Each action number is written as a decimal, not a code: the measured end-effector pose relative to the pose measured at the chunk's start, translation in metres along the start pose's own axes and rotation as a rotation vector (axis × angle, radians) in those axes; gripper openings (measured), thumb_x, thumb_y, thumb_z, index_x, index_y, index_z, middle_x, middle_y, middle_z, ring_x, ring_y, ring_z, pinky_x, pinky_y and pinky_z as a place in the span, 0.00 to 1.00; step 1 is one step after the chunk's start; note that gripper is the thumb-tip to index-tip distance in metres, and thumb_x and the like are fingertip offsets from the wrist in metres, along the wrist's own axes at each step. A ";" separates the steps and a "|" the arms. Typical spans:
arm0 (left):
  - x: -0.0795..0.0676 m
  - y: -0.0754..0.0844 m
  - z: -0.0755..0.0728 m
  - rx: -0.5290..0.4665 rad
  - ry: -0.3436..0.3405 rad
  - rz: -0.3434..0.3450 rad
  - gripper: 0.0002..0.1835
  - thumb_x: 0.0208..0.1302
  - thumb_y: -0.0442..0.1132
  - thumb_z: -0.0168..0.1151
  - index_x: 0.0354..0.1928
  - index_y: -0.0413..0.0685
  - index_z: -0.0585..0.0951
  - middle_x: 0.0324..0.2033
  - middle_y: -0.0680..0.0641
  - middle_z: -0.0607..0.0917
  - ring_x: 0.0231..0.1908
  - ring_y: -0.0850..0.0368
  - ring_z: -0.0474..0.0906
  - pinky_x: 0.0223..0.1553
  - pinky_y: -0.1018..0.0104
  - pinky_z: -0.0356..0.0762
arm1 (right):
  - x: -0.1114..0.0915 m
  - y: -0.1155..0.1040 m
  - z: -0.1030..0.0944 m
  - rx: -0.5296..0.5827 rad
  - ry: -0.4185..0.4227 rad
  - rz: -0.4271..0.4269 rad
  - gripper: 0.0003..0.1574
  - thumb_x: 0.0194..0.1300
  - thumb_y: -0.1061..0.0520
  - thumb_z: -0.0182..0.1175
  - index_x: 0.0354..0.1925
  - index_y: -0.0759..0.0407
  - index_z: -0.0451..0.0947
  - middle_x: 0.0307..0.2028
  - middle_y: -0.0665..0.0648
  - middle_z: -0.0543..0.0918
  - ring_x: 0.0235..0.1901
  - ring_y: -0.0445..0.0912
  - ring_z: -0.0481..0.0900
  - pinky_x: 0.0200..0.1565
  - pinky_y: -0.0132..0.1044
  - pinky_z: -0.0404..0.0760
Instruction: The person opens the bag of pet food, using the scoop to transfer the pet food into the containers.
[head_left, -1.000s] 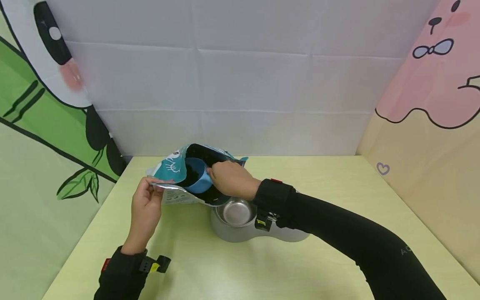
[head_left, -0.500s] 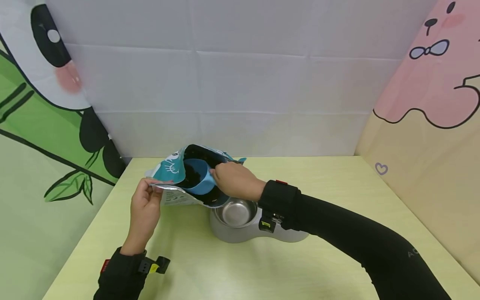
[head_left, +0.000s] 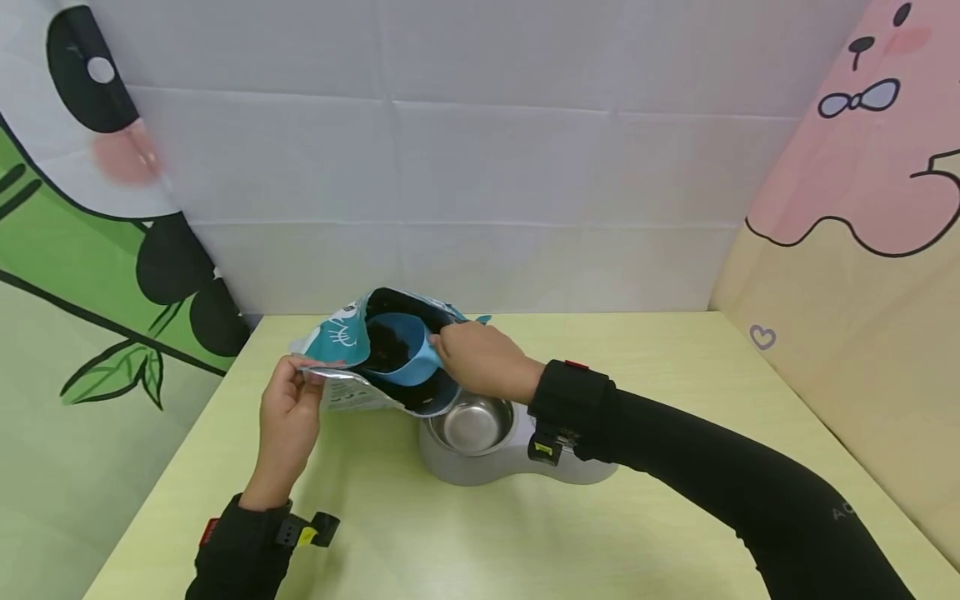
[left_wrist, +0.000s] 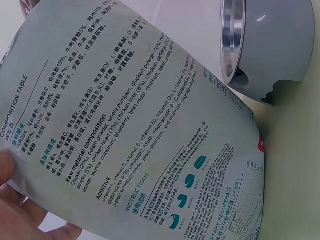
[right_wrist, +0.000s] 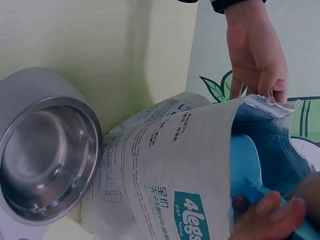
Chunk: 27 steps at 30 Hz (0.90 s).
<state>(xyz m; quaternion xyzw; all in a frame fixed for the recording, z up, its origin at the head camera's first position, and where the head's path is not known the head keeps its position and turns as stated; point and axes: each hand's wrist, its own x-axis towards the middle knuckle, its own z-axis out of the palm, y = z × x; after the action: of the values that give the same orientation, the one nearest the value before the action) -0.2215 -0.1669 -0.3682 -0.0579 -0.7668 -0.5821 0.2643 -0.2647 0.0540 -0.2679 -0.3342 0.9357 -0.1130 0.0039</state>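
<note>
A teal and white pet food bag [right_wrist: 165,165] leans open at the top, dark inside. My left hand [head_left: 291,412] pinches its rim at the left corner, thumb on the outside. In the bag's mouth sits a blue scoop [head_left: 416,367] with dark pellets in its cup. My right hand [head_left: 483,358] grips the scoop's handle at the bag's right side. From the right wrist, the scoop is partly hidden by the bag wall and my fingers [right_wrist: 275,215]. Printed text covers the bag's back panel in the left wrist view.
Just in front of the bag stands a grey double-bowl pet feeder [head_left: 472,471] with a steel bowl [head_left: 474,425]. My right forearm covers part of its right side. The pale yellow table [head_left: 465,550] meets a white sheet wall [head_left: 495,183] behind, with cartoon-printed sheets on both sides.
My right hand has shifted slightly right with the scoop, whose cup now shows more of its dark contents. The left hand keeps its hold on the bag.
</note>
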 end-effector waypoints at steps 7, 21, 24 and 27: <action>0.000 0.001 0.000 -0.005 -0.003 -0.007 0.06 0.67 0.29 0.42 0.44 0.36 0.65 0.46 0.43 0.76 0.54 0.51 0.68 0.53 0.70 0.66 | -0.002 0.003 -0.002 -0.008 0.014 -0.009 0.25 0.72 0.54 0.37 0.17 0.55 0.59 0.14 0.51 0.58 0.15 0.43 0.60 0.20 0.31 0.59; 0.000 0.002 -0.001 0.008 0.009 -0.013 0.06 0.68 0.30 0.42 0.44 0.36 0.65 0.45 0.44 0.76 0.53 0.53 0.68 0.53 0.72 0.65 | -0.008 0.008 -0.012 0.011 -0.022 -0.006 0.24 0.72 0.54 0.37 0.17 0.54 0.60 0.14 0.50 0.57 0.17 0.44 0.60 0.24 0.32 0.60; 0.000 0.002 -0.001 0.003 0.004 -0.009 0.06 0.67 0.30 0.42 0.44 0.36 0.65 0.45 0.43 0.75 0.53 0.52 0.68 0.53 0.71 0.66 | -0.009 0.012 -0.013 0.029 -0.023 -0.014 0.24 0.72 0.54 0.37 0.17 0.55 0.60 0.16 0.51 0.58 0.19 0.44 0.61 0.26 0.33 0.60; 0.000 0.001 0.000 0.008 -0.001 -0.009 0.07 0.67 0.30 0.42 0.44 0.36 0.65 0.46 0.42 0.75 0.54 0.51 0.68 0.53 0.69 0.66 | -0.011 0.014 -0.017 0.052 -0.019 -0.018 0.23 0.72 0.54 0.37 0.18 0.55 0.61 0.17 0.51 0.59 0.20 0.44 0.62 0.28 0.34 0.62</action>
<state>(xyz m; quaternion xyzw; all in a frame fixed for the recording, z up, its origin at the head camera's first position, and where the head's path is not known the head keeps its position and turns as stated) -0.2208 -0.1668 -0.3668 -0.0538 -0.7694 -0.5802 0.2618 -0.2661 0.0749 -0.2555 -0.3436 0.9293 -0.1340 0.0201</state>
